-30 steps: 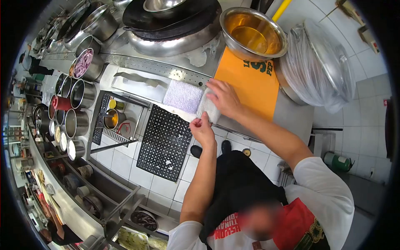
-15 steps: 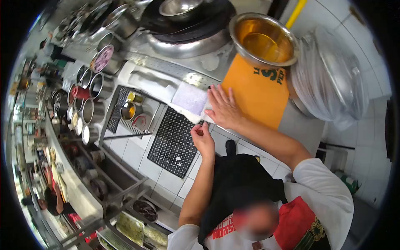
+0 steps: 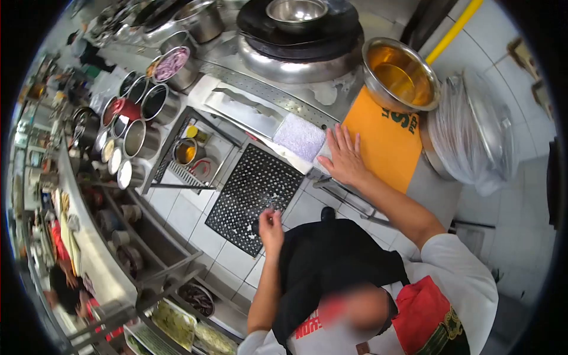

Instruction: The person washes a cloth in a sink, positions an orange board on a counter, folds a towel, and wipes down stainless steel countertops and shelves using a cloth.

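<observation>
My right hand [image 3: 345, 158] lies flat with its fingers spread, on a folded whitish cloth [image 3: 322, 155] that it partly covers at the counter's front edge. A folded pale lilac towel [image 3: 300, 136] rests just left of this cloth, beside a metal tray [image 3: 245, 112] with a long metal strip on it. Right of my hand is an orange board [image 3: 378, 133] with dark green lettering. Lower down, away from the counter, my left hand [image 3: 271, 229] hangs over the floor mat, its fingers curled together. Whether they hold something small is hidden.
A steel bowl of orange liquid [image 3: 401, 74] stands at the board's far end. Behind are a wok [image 3: 296, 35] and burner. Pots [image 3: 142, 139] line the left counter. A plastic-covered container [image 3: 473, 136] is on the right. Other people [image 3: 65, 290] are at the far left.
My left hand has drawn back from the cloth, down and to the left. My right hand has flattened onto the cloth. The camera view has shifted, moving the counter rightward in the picture.
</observation>
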Motion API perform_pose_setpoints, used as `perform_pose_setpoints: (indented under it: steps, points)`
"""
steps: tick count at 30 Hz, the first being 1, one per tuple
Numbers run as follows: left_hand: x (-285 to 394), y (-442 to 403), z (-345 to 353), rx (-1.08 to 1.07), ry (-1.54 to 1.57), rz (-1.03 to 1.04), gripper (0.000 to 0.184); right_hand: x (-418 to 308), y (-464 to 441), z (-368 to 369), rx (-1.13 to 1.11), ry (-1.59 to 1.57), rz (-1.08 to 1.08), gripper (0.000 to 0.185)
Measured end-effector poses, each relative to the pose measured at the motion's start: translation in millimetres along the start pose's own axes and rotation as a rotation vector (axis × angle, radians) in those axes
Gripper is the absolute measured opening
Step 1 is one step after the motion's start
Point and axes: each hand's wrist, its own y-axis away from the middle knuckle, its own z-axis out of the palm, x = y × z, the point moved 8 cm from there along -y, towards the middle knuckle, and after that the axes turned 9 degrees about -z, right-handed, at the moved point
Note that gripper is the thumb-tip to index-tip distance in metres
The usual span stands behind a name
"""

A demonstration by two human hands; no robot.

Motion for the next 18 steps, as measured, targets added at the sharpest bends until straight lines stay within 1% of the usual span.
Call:
perform_pose_setpoints:
  steps: [1,2,3,4,5,6,7,8,9,11,12,15,18]
  points:
    - [-15.3,-3.1,-21.3,0.006,0.002,-0.087,0.026,-5.6,1.8,-9.9,0.004,0.012,-0.007,0.080]
    - [-40.6,-9.0,-45.9,0.053,-0.110,-0.094,0.027,-10.9,3.4,-20.5,0.005,0.027,-0.015,0.080]
    - [-55.3,-10.8,-69.1,0.025,-0.064,-0.139,0.030,-18.0,8.0,-24.6,-0.001,0.039,-0.019,0.080]
    - [-83.2,-15.1,-92.3,0.009,0.033,-0.226,0.033,-19.3,10.3,-16.3,-0.025,0.073,0.008,0.080]
    - [-110.5,-20.5,-115.7,0.000,0.059,-0.260,0.036,-16.9,9.9,-2.1,-0.050,0.108,0.030,0.081]
    - [-136.3,-27.4,-141.9,0.030,0.034,-0.260,0.036,-15.6,9.7,8.1,-0.074,0.142,0.047,0.081]
    - [-143.6,-27.9,-166.8,0.087,-0.014,-0.345,0.037,-16.3,9.3,11.1,-0.085,0.145,0.064,0.081]
    - [-164.8,-34.4,-191.6,0.099,-0.072,-0.349,0.038,-18.1,8.5,12.7,-0.095,0.144,0.077,0.081]
    - [-173.1,-39.2,-212.2,0.113,-0.138,-0.397,0.038,-19.1,5.6,13.8,-0.103,0.141,0.082,0.081]
    - [-200.2,-55.3,-246.2,0.089,-0.228,-0.390,0.040,-18.1,5.6,16.8,-0.100,0.172,0.100,0.081]
    - [-200.4,-63.0,-258.7,0.068,-0.278,-0.382,0.041,-20.1,3.9,14.7,-0.094,0.180,0.106,0.081]
    - [-195.6,-86.7,-281.9,-0.019,-0.304,-0.390,0.043,-20.5,3.5,8.7,-0.199,0.175,0.131,0.083]
    - [-188.2,-114.1,-302.8,-0.071,-0.347,-0.322,0.045,-11.7,24.7,-40.1,0.196,0.130,0.241,0.072]
